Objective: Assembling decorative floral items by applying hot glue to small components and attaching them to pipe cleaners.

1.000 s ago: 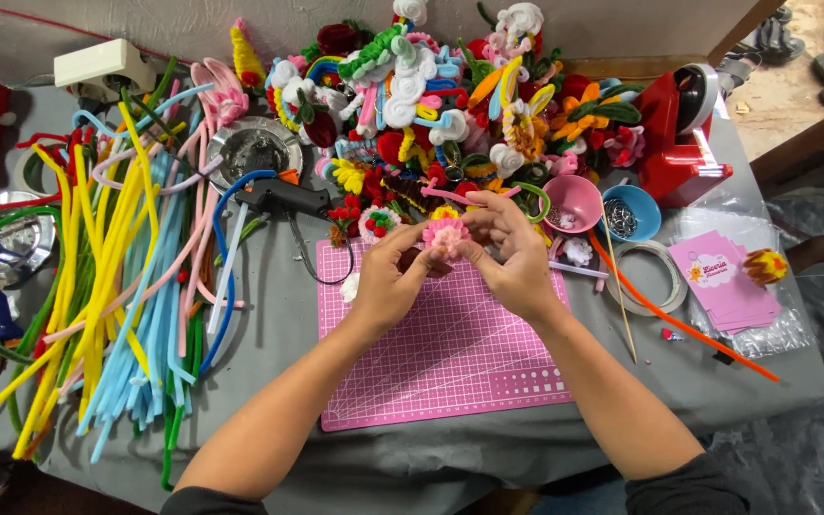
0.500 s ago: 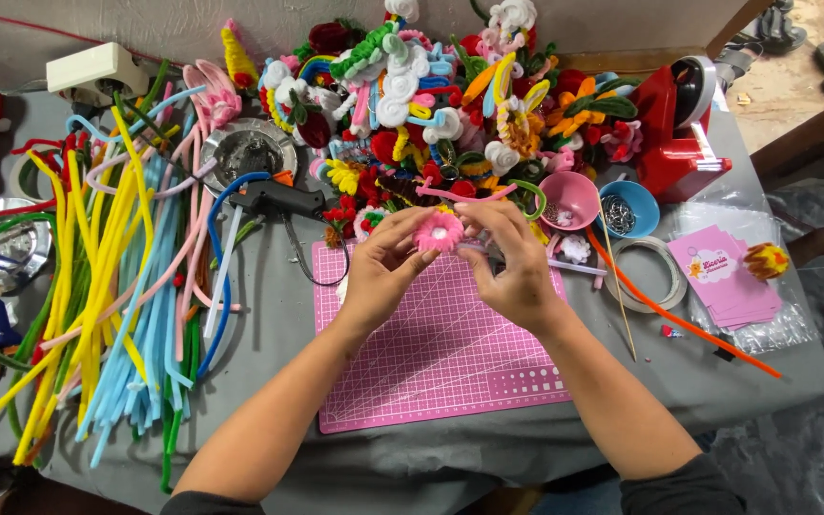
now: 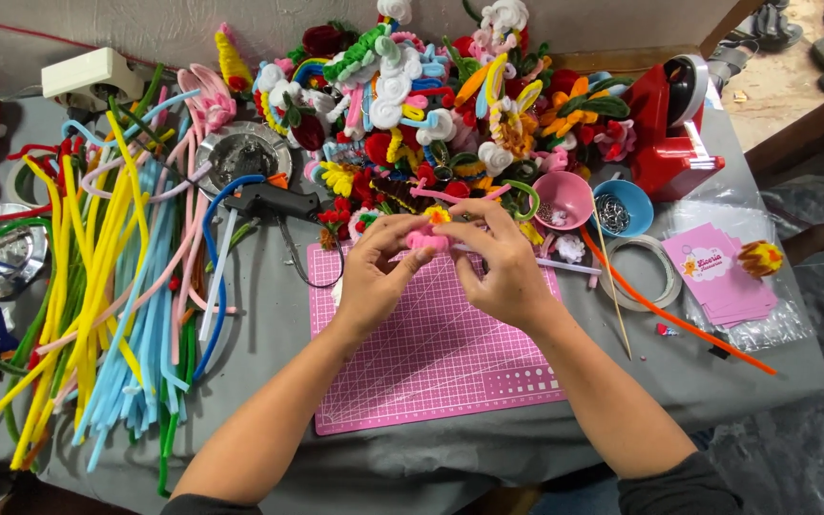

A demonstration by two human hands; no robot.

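Pink pipe-cleaner flower [image 3: 423, 238] pinched between both hands.

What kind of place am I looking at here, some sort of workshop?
Most likely a home craft table for making pipe-cleaner flowers. Long fuzzy stems lie in a heap, finished flowers are piled at the back, and both hands work a small pink piece over a pink cutting mat.

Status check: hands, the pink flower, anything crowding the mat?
Left hand and right hand both pinch pink flower. Held above pink mat. Mat unobstructed; glue gun beside it.

Pink flower [image 3: 423, 239] mostly behind fingers [image 3: 402, 229]
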